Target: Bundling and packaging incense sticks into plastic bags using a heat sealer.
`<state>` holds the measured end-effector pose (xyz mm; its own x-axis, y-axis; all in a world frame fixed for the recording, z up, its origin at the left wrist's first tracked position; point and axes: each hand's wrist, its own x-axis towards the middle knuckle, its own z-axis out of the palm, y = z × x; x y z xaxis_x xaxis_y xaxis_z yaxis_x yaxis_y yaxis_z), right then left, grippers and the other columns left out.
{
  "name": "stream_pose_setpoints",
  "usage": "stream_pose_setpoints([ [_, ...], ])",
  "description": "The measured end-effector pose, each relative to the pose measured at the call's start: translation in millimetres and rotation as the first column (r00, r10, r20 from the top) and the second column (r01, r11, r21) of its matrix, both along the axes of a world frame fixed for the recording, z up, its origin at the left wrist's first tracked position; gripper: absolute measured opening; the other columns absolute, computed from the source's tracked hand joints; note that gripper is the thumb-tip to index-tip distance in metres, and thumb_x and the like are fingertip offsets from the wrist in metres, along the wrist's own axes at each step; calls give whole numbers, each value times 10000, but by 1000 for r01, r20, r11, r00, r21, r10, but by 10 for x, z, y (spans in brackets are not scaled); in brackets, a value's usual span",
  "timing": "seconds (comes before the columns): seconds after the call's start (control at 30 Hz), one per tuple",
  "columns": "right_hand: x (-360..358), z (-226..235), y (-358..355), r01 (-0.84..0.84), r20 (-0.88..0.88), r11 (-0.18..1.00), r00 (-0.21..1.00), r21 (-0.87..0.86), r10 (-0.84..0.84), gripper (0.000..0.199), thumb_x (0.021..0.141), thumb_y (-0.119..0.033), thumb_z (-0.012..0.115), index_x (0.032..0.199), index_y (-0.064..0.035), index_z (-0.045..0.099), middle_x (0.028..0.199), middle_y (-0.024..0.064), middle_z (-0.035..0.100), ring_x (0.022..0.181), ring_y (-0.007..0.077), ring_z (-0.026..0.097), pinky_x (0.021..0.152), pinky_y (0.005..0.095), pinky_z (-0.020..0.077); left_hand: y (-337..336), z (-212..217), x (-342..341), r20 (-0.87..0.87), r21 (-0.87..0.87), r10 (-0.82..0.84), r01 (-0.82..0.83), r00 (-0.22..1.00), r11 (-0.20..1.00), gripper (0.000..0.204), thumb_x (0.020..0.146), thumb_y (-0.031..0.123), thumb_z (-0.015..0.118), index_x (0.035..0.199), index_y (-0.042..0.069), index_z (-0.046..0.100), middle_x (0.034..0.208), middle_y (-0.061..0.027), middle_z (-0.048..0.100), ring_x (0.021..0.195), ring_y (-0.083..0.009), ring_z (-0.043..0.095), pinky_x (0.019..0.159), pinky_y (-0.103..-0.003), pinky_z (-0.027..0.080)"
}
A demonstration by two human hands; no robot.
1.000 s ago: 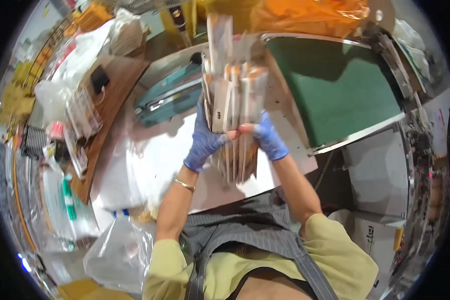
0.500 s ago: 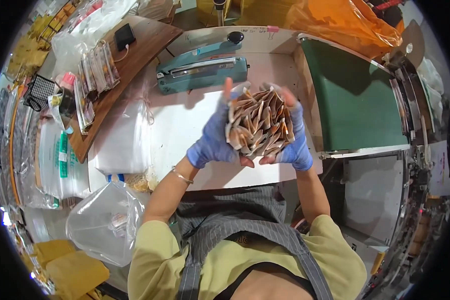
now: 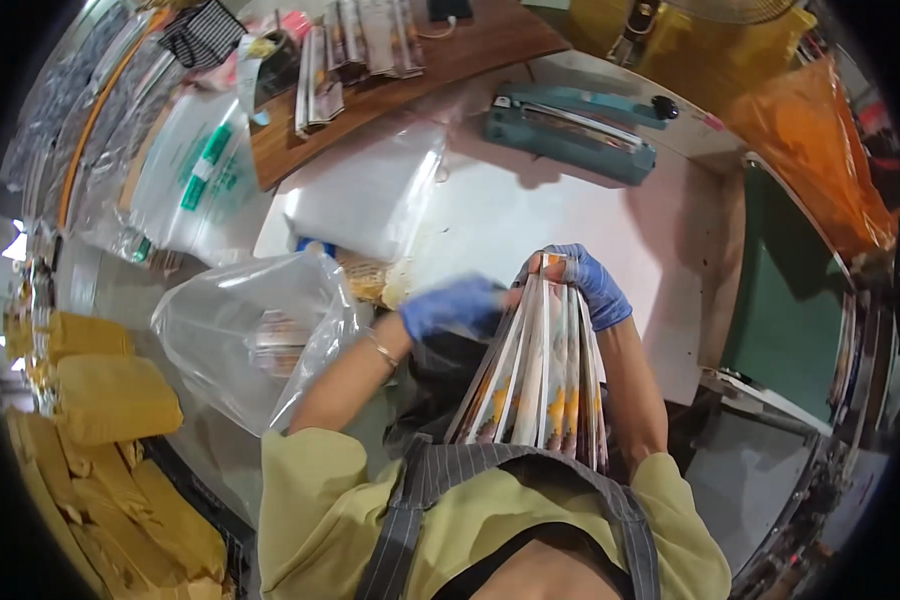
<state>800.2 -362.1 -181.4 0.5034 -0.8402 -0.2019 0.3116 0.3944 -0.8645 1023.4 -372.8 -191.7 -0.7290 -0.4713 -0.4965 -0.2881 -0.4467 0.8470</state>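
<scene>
A bundle of long, flat printed packets (image 3: 545, 370) hangs in front of my apron, its upper ends gathered and its lower ends fanned out. My right hand (image 3: 585, 280), in a blue fingerless glove, is closed around the gathered top. My left hand (image 3: 455, 306), gloved the same way, is at the bundle's upper left edge. Motion smears its fingers, so whether they grip a packet is unclear. To the left of my left forearm lies a large clear plastic bag (image 3: 205, 315), with a small stack of printed packets (image 3: 280, 342) showing inside.
A teal heat sealer (image 3: 570, 135) stands at the back of the white worktable (image 3: 570, 215). Clear plastic sleeves (image 3: 360, 190) lie at its left, beside a brown wooden board (image 3: 450, 75) bearing more packets (image 3: 375, 40). A green panel (image 3: 785, 300) borders the right side.
The bundle has come down from over the table toward my apron, turning from end-on to lengthwise. My left hand has left its side; my right hand now grips the top. The view has shifted left.
</scene>
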Motion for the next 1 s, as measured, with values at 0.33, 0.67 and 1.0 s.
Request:
stream_pose_setpoints([
  [0.33, 405, -365, -138, -21, -227, 999, 974, -28, 14, 302, 747, -293, 605, 843, -11, 657, 756, 32, 619, 740, 103, 551, 733, 227, 428, -867, -259, 1584, 159, -970, 678, -15, 718, 244, 121, 740, 122, 614, 761, 16, 560, 700, -117, 546, 638, -171, 519, 618, -295, 437],
  [0.67, 783, -214, -305, -101, -208, 993, 972, 54, 110, 209, 755, -211, 640, 669, -21, 637, 604, -3, 580, 578, 62, 500, 581, 220, 412, -184, 253, 396, 215, -949, 644, 2, 734, 314, 271, 815, 241, 556, 667, 20, 507, 600, -148, 525, 542, -311, 495, 531, -372, 406],
  [1.0, 702, -414, -272, -70, -181, 997, 981, 22, 73, 202, 759, -198, 615, 646, -32, 633, 558, -17, 550, 529, 51, 465, 525, 221, 387, 31, -59, 572, -317, -597, 800, -763, 510, 249, 217, 846, 198, 550, 738, 11, 549, 569, -52, 500, 540, -82, 411, 516, -236, 382],
])
